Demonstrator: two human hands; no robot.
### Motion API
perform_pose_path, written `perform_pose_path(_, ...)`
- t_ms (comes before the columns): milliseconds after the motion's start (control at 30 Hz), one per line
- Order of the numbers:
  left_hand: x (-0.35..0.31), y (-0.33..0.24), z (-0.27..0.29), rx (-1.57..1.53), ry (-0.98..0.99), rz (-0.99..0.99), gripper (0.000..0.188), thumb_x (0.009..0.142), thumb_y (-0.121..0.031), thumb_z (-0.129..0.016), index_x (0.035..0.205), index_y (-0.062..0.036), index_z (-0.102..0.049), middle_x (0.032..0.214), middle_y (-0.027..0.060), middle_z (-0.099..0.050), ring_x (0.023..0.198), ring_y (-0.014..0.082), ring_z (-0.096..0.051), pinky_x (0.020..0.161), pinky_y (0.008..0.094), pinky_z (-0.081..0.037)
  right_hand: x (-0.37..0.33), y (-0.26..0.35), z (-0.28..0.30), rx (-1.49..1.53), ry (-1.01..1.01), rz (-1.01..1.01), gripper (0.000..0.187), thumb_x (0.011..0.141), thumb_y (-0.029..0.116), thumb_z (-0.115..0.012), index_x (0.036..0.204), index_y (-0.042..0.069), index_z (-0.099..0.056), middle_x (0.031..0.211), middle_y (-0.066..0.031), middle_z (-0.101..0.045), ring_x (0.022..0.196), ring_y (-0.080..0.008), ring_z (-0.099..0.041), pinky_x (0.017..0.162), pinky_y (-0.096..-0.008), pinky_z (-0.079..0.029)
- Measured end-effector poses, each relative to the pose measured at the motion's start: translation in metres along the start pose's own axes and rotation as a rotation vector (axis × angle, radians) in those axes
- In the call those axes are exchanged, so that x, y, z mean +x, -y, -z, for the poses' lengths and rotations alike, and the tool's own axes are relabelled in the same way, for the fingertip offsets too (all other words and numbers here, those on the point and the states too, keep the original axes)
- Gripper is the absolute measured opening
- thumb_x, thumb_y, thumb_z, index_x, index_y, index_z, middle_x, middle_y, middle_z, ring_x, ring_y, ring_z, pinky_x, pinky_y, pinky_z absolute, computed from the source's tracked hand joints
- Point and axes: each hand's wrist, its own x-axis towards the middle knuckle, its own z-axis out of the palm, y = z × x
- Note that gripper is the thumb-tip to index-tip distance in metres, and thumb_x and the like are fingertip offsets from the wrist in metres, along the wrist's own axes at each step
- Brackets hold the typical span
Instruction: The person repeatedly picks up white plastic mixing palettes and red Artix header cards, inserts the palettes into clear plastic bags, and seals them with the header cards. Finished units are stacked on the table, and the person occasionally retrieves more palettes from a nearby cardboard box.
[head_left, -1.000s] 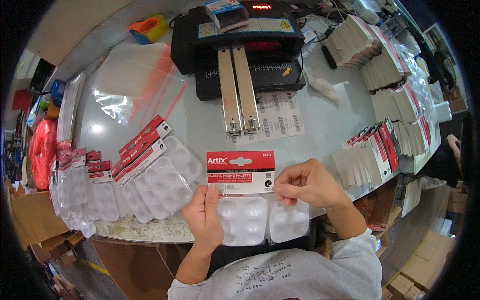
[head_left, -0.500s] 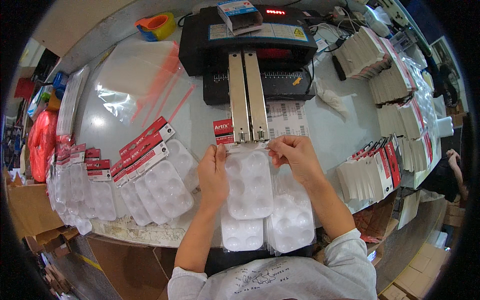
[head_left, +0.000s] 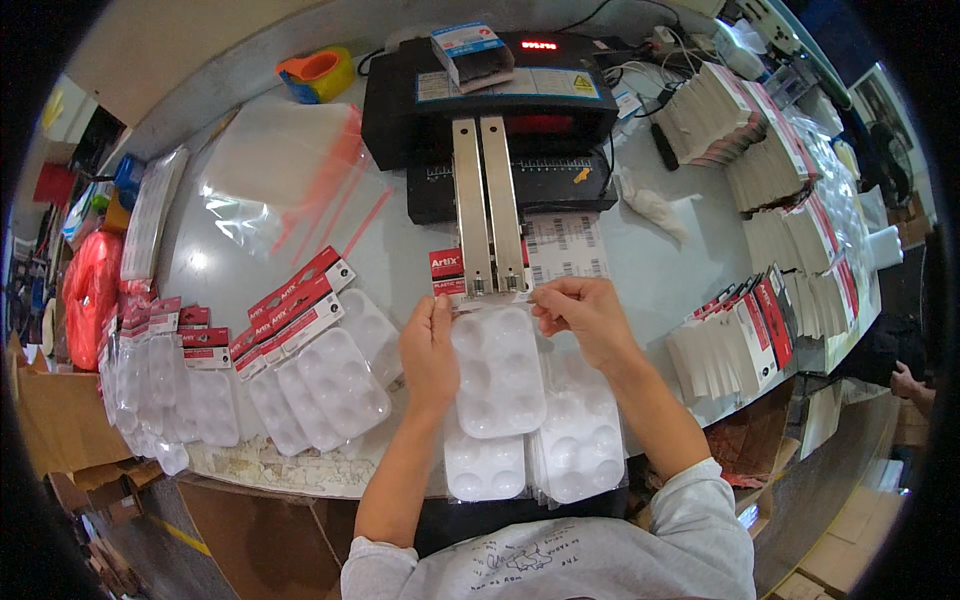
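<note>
At the frame's centre, the left hand [head_left: 430, 362] and right hand [head_left: 588, 318] pinched opposite edges of a white palette's [head_left: 498, 375] red-and-white card [head_left: 445, 264], partly hidden beneath the black machine's [head_left: 400, 110] two metal bars [head_left: 471, 205]. Clear bags [head_left: 275, 160] lay upper left, carded palettes [head_left: 335, 385] lower left, card stacks [head_left: 700, 120] upper right; loose palettes [head_left: 580, 445] lay below.

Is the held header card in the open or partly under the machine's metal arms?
Partly under: the two metal arms cross over the header card, while its red left end shows beside them, above the left hand.
</note>
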Motion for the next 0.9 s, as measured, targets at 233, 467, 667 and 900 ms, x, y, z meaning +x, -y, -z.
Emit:
perform_pose_path(233, 0.007, -0.042, 0.083, 0.583, -0.008, -0.058, 0.020, 0.088, -0.017, -0.049, 0.097, -0.0008, -0.058, 0.092, 0.0179, -0.058, 0.094, 0.0321, -0.055, 0.083, 0.0397, -0.041, -0.088, 0.093, 0.041, -1.110, -0.649, 0.451, 0.038, 0.072, 0.018, -0.071, 0.106, 0.005, -0.061, 0.102, -0.0141, -0.062, 0.094, -0.0278, -0.059, 0.085, -0.0352, -0.045)
perform_pose_path(467, -0.068, -0.051, 0.040, 0.563, 0.183, -0.362, 0.024, 0.075, -0.015, -0.067, 0.091, -0.0021, -0.055, 0.103, 0.0146, -0.046, 0.100, 0.0311, -0.045, 0.087, 0.0403, -0.037, -0.128, 0.071, 0.185, -1.041, -0.674, 0.394, 0.066, 0.072, 0.025, -0.075, 0.122, -0.007, -0.048, 0.107, -0.0184, -0.062, 0.093, -0.0167, -0.060, 0.083, -0.0279, -0.045)
perform_pose_path(667, -0.091, -0.048, -0.003, 0.293, 0.264, -0.386, 0.015, 0.076, -0.006, -0.065, 0.082, -0.0050, -0.051, 0.097, 0.0121, -0.052, 0.092, 0.0260, -0.050, 0.083, 0.0330, -0.039, -0.138, 0.089, 0.134, -1.055, -0.829, 0.386, 0.051, 0.069, 0.019, -0.076, 0.111, -0.003, -0.058, 0.088, -0.0119, -0.067, 0.080, -0.0132, -0.062, 0.076, -0.0269, -0.048)
perform_pose_path(900, -0.089, -0.073, 0.028, -0.450, 0.492, 0.384, 0.013, 0.092, -0.005, -0.049, 0.097, -0.0044, -0.037, 0.094, 0.0127, -0.066, 0.067, 0.0032, -0.049, 0.063, 0.0167, -0.039, -0.101, 0.098, 0.023, -0.761, 0.193, 0.331, 0.049, 0.066, 0.029, -0.079, 0.099, -0.001, -0.060, 0.072, -0.0075, -0.062, 0.060, -0.0088, -0.056, 0.057, -0.0233, -0.046)
